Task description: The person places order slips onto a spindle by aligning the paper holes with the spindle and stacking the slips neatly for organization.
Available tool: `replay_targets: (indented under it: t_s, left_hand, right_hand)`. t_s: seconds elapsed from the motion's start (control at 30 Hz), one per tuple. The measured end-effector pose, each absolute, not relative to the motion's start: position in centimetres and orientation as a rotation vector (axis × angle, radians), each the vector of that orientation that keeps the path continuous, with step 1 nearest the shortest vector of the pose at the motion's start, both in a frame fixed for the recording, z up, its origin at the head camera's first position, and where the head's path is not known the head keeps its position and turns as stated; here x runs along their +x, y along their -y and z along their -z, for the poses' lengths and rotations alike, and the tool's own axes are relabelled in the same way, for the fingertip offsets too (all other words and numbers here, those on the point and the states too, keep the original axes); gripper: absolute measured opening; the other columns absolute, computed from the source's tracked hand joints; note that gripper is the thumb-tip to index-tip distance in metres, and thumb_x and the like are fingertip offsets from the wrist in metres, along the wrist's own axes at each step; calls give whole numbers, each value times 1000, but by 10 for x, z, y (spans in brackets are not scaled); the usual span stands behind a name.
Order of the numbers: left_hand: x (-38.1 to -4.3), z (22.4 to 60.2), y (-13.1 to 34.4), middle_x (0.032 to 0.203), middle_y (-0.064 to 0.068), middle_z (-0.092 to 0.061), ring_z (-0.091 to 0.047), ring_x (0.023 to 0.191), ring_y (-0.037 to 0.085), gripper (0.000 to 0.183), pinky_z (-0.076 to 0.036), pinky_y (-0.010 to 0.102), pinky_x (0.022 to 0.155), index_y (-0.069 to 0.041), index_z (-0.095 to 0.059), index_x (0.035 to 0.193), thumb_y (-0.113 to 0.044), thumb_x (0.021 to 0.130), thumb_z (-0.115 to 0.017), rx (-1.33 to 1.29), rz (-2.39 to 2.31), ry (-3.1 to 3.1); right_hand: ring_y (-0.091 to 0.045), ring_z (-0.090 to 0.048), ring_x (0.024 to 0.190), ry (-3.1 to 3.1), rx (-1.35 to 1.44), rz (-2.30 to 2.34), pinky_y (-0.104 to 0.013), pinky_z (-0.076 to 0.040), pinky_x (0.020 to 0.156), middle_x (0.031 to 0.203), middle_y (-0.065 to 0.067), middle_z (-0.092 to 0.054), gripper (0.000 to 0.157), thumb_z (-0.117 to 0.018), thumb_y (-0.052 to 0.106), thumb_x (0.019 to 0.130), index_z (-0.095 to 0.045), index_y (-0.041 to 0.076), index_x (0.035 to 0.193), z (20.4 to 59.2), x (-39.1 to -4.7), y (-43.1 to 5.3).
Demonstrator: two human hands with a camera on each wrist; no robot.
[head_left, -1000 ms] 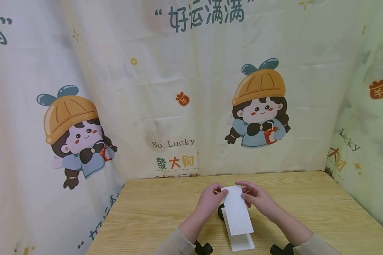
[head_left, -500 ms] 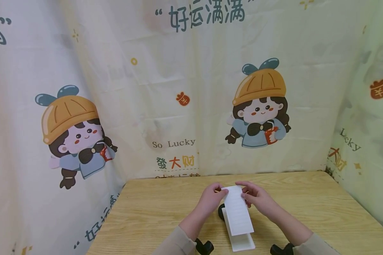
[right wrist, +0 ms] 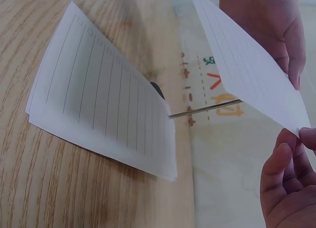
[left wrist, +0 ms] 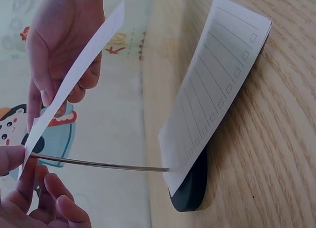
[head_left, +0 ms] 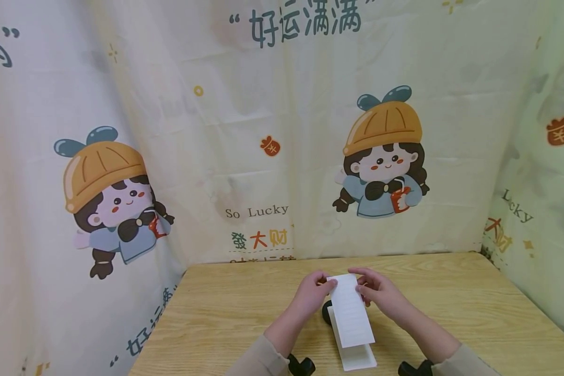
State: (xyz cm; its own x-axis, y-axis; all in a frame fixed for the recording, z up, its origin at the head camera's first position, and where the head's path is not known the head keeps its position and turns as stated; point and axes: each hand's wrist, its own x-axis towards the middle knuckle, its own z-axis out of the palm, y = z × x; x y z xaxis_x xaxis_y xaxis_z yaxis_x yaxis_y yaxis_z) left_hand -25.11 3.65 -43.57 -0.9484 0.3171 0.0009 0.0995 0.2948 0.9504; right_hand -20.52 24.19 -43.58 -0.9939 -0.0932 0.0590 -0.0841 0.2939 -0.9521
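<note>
A white paper sheet point(head_left: 352, 313) is held up above a stack of lined paper slips point(left wrist: 217, 85). My left hand point(head_left: 308, 293) pinches its upper left corner, and my right hand point(head_left: 380, 293) pinches the right edge near the top. From the stack, the thin metal rod point(left wrist: 103, 165) of a paper spike rises to the sheet's underside. Whether its tip goes through the sheet is hidden. The spike's black base point(left wrist: 192, 188) sits under the stack on the table. Ruled lines and small boxes are printed on the top slip, as the right wrist view also shows.
The light wooden table point(head_left: 235, 308) ends at the back against a printed curtain point(head_left: 310, 183). Curtain also hangs along the left and right sides. Black wrist devices point(head_left: 302, 365) show by both sleeves at the lower edge.
</note>
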Motion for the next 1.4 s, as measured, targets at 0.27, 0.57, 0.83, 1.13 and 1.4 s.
replay_targets:
  t_s: [0.27,0.57,0.83,1.13,1.4]
  left_hand:
    - [-249,437,-34,88,-1,-60,-58,85,21,17,-43,31,67,-15,-68,92,-32,96,-66,373,-1753,-2349]
    - [-247,438,-31,88,-1,-60,-58,84,19,17,-44,31,66,-15,-70,96,-32,95,-67,363,-1763,-2379]
    - [-248,440,-32,90,-2,-59,-53,81,16,16,-43,31,67,-17,-70,95,-32,95,-67,354,-1748,-2398]
    - [-246,438,-33,90,-1,-60,-55,82,16,14,-45,31,68,-16,-69,96,-30,95,-66,333,-1750,-2382]
    - [-247,440,-34,90,-1,-60,-57,82,15,15,-46,31,68,-16,-69,96,-30,96,-66,344,-1759,-2375]
  right_hand:
    - [-23,-55,77,-2506,-172,1878,-35,-51,66,102,-14,-56,43,-61,9,97,-52,6,140,437,-207,-242]
    - [-25,-55,77,-2509,-125,1885,-37,-52,66,102,-14,-56,44,-61,7,97,-52,6,140,438,-206,-239]
    - [-24,-55,77,-2514,-144,1868,-38,-52,66,102,-14,-57,43,-61,9,98,-52,7,140,437,-206,-239]
    - [-25,-55,78,-2519,-129,1843,-41,-52,68,101,-13,-57,42,-61,12,98,-53,9,139,441,-208,-240]
    - [-25,-55,79,-2506,-144,1839,-39,-52,68,101,-13,-57,43,-61,12,98,-52,9,140,442,-208,-240]
